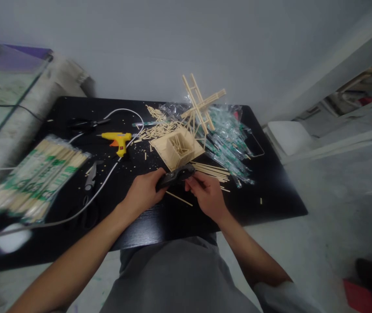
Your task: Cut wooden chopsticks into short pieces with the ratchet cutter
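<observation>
My left hand (146, 189) is closed round a dark hand tool (175, 175), blurred, its exact kind unclear. At the tool's far end my right hand (205, 191) has its fingers pinched together; whatever lies between them is too small to make out. Just beyond both hands is a model of pale wooden sticks (180, 150), a square box on a flat base with loose sticks inside. A cross-shaped stick frame (199, 104) rises behind it. One thin stick (179, 198) lies on the table below the tool, and more long sticks (214, 170) lie beside my right hand.
On the black table (264, 191) lie a yellow glue gun (117, 140) with a white cord, short cut stick pieces (160, 128), and black-handled scissors (84, 124). A silver-bladed tool (90, 179) and packed stick bundles (39, 176) are at left. Green-printed plastic wrappers (228, 145) lie at right.
</observation>
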Available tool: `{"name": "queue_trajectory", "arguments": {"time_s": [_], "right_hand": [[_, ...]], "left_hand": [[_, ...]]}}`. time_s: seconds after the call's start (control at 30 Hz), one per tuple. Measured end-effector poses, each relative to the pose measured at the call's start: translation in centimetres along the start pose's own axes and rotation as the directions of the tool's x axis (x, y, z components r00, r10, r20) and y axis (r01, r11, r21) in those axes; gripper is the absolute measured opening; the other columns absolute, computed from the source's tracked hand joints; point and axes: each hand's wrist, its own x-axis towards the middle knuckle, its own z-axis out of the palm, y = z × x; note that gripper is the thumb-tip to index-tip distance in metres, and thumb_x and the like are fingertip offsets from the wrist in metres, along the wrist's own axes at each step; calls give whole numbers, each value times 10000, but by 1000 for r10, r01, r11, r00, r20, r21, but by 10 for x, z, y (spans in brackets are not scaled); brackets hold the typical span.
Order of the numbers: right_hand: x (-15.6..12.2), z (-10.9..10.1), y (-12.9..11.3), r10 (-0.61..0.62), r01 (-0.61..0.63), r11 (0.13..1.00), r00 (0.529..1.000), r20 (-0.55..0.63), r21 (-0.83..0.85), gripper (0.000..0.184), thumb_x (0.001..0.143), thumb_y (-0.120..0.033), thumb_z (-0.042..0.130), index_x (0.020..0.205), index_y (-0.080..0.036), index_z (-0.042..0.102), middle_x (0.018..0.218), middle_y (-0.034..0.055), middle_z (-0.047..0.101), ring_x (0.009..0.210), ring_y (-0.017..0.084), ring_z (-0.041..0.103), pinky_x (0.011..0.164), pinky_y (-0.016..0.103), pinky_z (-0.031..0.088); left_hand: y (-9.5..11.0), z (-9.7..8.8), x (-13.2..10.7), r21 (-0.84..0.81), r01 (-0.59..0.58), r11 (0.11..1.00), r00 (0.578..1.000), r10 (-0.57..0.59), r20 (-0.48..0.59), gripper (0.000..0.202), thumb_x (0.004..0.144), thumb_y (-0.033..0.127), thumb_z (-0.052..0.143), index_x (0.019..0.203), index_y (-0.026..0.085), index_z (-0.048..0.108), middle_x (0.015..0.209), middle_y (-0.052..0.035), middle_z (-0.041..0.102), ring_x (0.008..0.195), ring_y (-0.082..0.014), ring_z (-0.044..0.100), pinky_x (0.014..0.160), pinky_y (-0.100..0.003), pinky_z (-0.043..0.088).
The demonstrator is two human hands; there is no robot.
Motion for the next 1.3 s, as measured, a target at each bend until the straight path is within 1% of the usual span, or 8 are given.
{"name": "queue_trajectory", "arguments": {"time_s": [0.1,0.33,0.53,0.7,0.8,1.0,1.13,1.3], "right_hand": [[1,-2,-1,8,-9,1000,999,36,24,342,998,-373,602,707,-195,629,639,-16,572,559,117,461,564,253,377],[1,-4,-3,40,-46,998,994,104,52,458,1001,-543,580,703,-196,610,642,-9,559,545,118,432,538,260,362],[1,-7,-4,44,-48,998,990,131,29,488,1000,-581,562,701,-198,603,639,-9,551,545,123,431,537,269,347],[1,-9,-3,48,-50,999,989,141,8,495,1005,-591,545,705,-200,591,660,-2,563,552,126,437,537,270,339],[0,-9,-1,51,-52,999,990,135,2,486,1007,-576,550,702,-200,593,645,-10,542,548,125,425,542,271,334],[0,-9,-1,29,-29,1000,990,137,0,479,1017,-562,542,712,-197,597,657,-6,557,558,125,437,552,271,344],[0,-9,-3,31,-29,1000,991,134,-11,492,1015,-580,537,704,-201,590,643,-9,542,553,127,431,545,272,341],[0,-9,-3,13,-13,1000,990,139,-1,462,1027,-542,534,718,-203,589,649,-14,542,549,125,431,550,275,346]], "left_hand": [[-1,1,1,-2,-26,1000,1000,26,-12,73,902,245,571,958,212,603,864,-55,729,756,-226,697,674,-302,459],[-2,3,0,-42,-80,996,996,78,-31,150,924,277,564,1046,204,615,921,-61,731,805,-223,697,717,-316,491],[-3,5,0,-85,-97,992,995,94,-36,193,932,303,566,1087,200,614,969,-74,739,856,-234,710,761,-336,518],[-2,5,0,-102,-96,990,995,93,-32,203,941,316,566,1093,192,621,973,-77,742,875,-246,719,777,-347,524],[-2,5,0,-96,-94,991,995,92,-25,200,936,310,570,1087,191,625,967,-78,741,872,-247,720,778,-347,524],[-2,5,0,-85,-92,992,996,91,-13,216,935,308,560,1095,179,626,973,-93,740,865,-250,714,775,-355,527],[0,4,0,-114,-81,990,997,81,-6,186,941,309,559,1063,186,628,946,-78,737,842,-236,712,766,-340,523],[1,5,-1,-128,-75,989,997,75,-3,161,943,305,573,1053,202,627,936,-61,734,833,-224,711,747,-319,513]]}}
